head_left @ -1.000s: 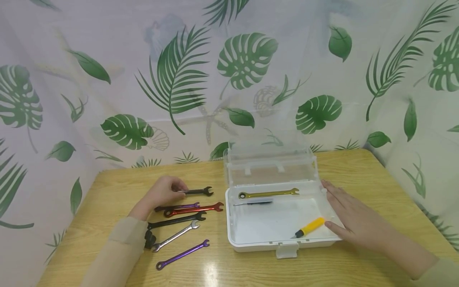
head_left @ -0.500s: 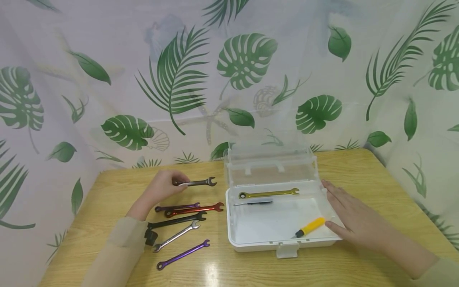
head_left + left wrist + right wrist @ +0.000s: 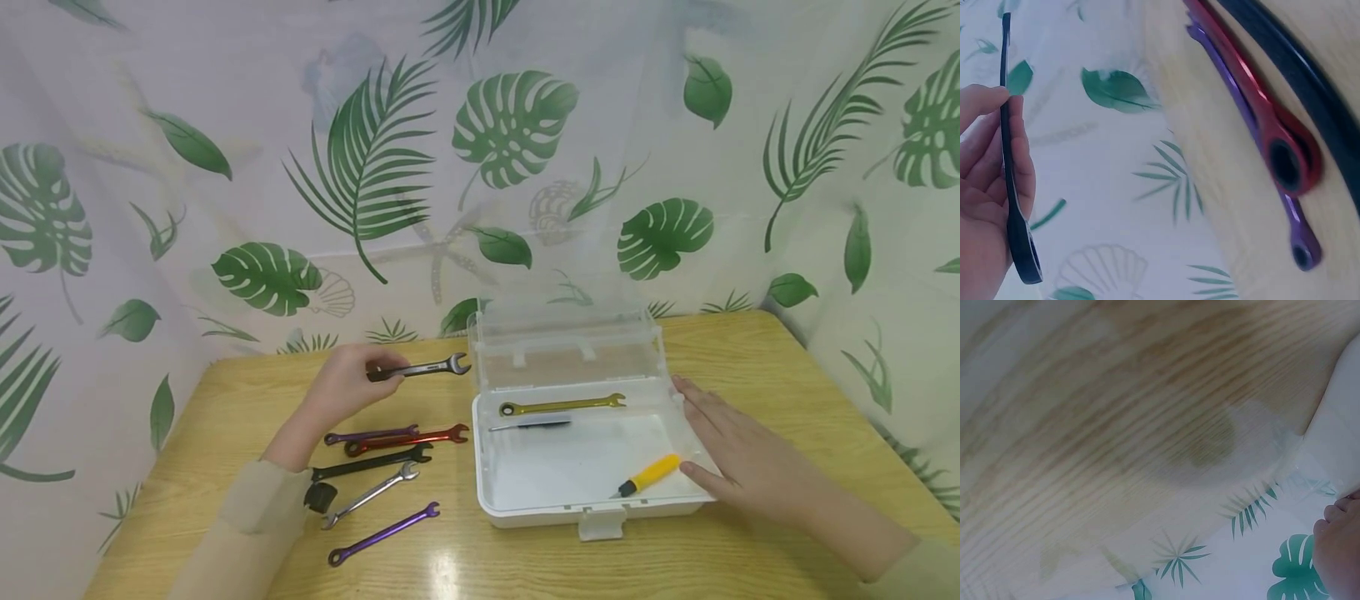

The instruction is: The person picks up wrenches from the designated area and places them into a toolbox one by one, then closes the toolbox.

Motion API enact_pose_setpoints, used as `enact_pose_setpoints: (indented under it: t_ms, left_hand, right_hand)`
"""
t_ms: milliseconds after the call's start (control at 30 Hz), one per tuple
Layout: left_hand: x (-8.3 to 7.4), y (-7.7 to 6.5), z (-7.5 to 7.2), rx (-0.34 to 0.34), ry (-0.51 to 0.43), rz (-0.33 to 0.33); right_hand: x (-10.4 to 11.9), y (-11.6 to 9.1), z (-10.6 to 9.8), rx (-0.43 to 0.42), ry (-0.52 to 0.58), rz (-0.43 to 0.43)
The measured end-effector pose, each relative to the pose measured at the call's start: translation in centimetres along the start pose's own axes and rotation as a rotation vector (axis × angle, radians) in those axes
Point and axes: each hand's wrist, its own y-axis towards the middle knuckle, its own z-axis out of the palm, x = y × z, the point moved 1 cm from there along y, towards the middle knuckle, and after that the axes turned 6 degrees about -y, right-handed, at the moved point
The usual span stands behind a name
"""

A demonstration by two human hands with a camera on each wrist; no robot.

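Note:
My left hand pinches a dark combination wrench between thumb and fingers, raised above the back left of the table, its open end pointing right. In the left wrist view the wrench stands edge-on against the fingers. My right hand rests with straight fingers against the right side of a white toolbox, whose clear lid stands up behind. Inside the box are a gold wrench, a thin tool with a dark end and a yellow-handled tool with a pointed tip.
Left of the box lie several wrenches: a small purple one, a red one, a black one, a silver one and a longer purple one. A leaf-patterned cloth hangs behind the wooden table.
My left hand has lifted the dark wrench off the table and carried it up and slightly right, toward the toolbox. The right hand has stayed at the box's side.

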Motion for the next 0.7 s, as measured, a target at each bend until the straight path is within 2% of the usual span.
enact_pose_setpoints:
  t_ms: [133, 300, 533, 700]
  left_hand:
    - [-1.4, 0.1, 0.3, -0.005, -0.026, 0.037]
    - [-3.0, 0.4, 1.0, 0.007, -0.086, 0.045]
    - [-4.8, 1.2, 2.9, 0.022, -0.123, 0.046]
    - [-6.0, 1.8, 4.5, 0.018, -0.095, 0.062]
  right_hand:
    - [0.0, 0.0, 0.1, -0.012, 0.002, -0.01]
    - [-0.1, 0.1, 0.2, -0.022, 0.0, -0.016]
    - [-0.1, 0.2, 0.1, -0.038, -0.003, -0.032]
    - [-0.1, 0.1, 0.0, -0.005, -0.007, -0.012]
